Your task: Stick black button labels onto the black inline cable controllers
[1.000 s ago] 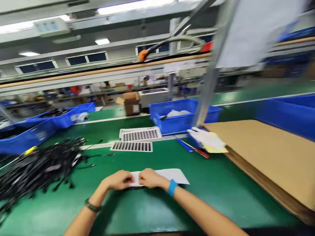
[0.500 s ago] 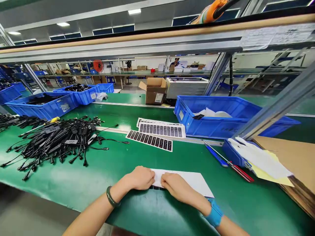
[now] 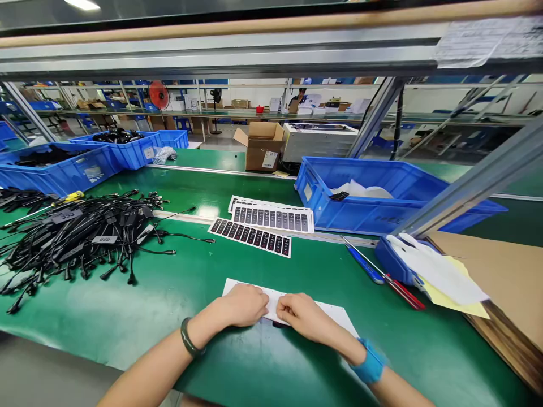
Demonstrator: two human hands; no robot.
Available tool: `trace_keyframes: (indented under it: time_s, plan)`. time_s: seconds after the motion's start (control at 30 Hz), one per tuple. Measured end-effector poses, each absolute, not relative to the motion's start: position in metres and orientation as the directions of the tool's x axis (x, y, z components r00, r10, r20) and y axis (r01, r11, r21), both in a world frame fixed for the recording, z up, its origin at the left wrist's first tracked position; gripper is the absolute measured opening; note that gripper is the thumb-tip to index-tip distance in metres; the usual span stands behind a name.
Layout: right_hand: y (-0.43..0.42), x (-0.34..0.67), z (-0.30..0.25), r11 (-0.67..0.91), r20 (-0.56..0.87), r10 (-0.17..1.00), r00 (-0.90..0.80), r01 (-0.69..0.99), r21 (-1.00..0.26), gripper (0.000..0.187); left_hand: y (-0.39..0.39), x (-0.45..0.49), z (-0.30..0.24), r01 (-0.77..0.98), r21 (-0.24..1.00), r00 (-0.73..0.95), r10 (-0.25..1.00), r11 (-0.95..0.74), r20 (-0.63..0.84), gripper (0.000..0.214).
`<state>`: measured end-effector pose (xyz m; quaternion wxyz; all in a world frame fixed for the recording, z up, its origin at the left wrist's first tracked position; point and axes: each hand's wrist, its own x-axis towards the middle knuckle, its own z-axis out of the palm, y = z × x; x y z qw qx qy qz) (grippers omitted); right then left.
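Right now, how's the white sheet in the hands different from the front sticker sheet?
The white sheet looks mostly plain; the front sticker sheet has dark labels. The left hand and right hand touch the white sheet; neither touches the front sticker sheet. Both are over the green tabletop.

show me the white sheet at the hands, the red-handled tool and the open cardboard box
White sheet (image 3: 274, 297): head view, on its uncovered middle strip.
Red-handled tool (image 3: 404, 290): head view, on its handle.
Cardboard box (image 3: 256, 154): head view, on its front side.
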<state>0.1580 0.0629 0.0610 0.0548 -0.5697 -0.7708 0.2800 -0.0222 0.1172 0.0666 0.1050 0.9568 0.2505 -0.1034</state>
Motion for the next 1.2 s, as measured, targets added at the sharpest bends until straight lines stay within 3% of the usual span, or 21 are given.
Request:
trace_keyframes:
  time_s: [0.17,0.33,0.5,0.73,0.87,1.2]
  plan:
    - [0.067,0.158,0.06,0.196,-0.23,0.91,-0.346,0.845,-0.497,0.024,0.111,-0.017,0.064,0.498,0.132,0.858,0.467,-0.857,-0.213,0.037]
    - [0.059,0.171,0.064,0.238,-0.238,0.892,-0.385,0.847,-0.476,0.02,0.12,-0.017,0.061,0.477,0.161,0.868,0.434,-0.864,-0.24,0.03]
    - [0.054,0.176,0.063,0.218,-0.234,0.914,-0.332,0.887,-0.407,0.028,0.126,-0.02,0.063,0.472,0.184,0.871,0.424,-0.862,-0.248,0.026]
    - [0.052,0.168,0.064,0.242,-0.281,0.855,-0.436,0.815,-0.526,0.02,0.121,-0.032,0.074,0.432,0.214,0.887,0.369,-0.876,-0.277,0.025]
    - [0.046,0.157,0.057,0.215,-0.244,0.88,-0.408,0.798,-0.563,0.021,0.112,-0.027,0.074,0.392,0.246,0.917,0.354,-0.886,-0.185,0.032]
    - [0.043,0.171,0.061,0.152,-0.271,0.899,-0.343,0.827,-0.541,0.02,0.107,-0.014,0.066,0.414,0.24,0.905,0.367,-0.878,-0.216,0.023]
